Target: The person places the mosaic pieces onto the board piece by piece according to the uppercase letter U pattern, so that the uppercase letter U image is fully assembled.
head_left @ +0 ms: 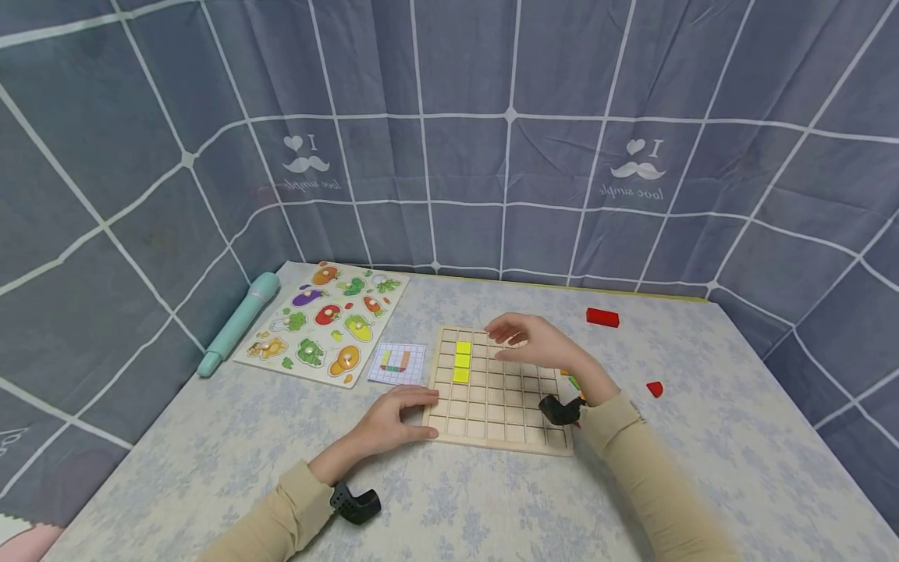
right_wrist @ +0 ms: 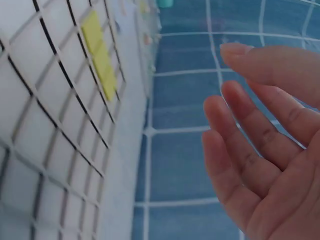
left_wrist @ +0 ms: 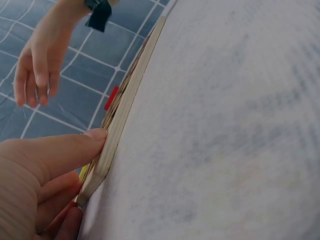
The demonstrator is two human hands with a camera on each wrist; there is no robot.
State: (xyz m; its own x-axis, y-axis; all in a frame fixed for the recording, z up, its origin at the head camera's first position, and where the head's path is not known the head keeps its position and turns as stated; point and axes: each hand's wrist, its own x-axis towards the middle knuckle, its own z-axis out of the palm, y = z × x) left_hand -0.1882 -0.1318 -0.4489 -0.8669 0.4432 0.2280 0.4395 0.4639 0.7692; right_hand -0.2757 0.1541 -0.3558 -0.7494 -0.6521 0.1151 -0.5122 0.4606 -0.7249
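Observation:
A wooden grid board (head_left: 485,412) lies in front of me with a column of three yellow squares (head_left: 461,362) in its left part. My left hand (head_left: 389,417) rests against the board's left edge. In the left wrist view the thumb (left_wrist: 75,150) touches the rim of the board (left_wrist: 135,92), with the fingers by its corner. Over the far part of the board hovers my right hand (head_left: 534,341), its fingers loosely bent and holding nothing. The right wrist view shows that hand (right_wrist: 270,160) apart from the board, palm bare.
Left of the board lies a small pattern card (head_left: 414,363). Beyond it are a vegetable puzzle board (head_left: 326,328) and a turquoise toy microphone (head_left: 239,324). A red block (head_left: 602,318) and a small red piece (head_left: 655,389) lie to the right. Coloured pieces are partly hidden behind the right wrist.

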